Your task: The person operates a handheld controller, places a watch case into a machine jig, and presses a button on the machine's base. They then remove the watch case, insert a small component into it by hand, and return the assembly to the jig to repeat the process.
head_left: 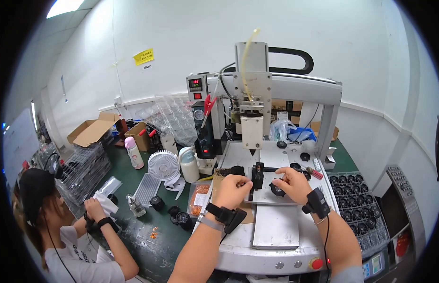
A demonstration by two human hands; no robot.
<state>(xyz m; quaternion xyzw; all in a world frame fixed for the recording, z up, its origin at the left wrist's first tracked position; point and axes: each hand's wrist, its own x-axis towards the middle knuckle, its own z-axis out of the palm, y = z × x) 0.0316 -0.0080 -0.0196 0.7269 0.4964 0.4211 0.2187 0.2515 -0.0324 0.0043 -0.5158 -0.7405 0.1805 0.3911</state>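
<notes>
Both of my hands are over the bed of a white benchtop machine, on either side of a black upright fixture (258,176). My left hand (231,189) is closed at the fixture's left side, thumb and fingertips pressed together. Whatever it may pinch is too small to make out. To the right, my right hand (296,185) has its thumb and forefinger curved and apart, with nothing visible between them. Just below that thumb is a round black part (277,189), partly covered by the hand. The machine's white metal head (252,132) hangs above the fixture, its pointed tip directed down.
Black round parts fill a tray (358,203) at the right. On the green table (134,226) at left stand a white fan (164,165), a pink-capped bottle (133,153) and a glass bottle (135,205). A co-worker (64,226) sits at far left, holding white material.
</notes>
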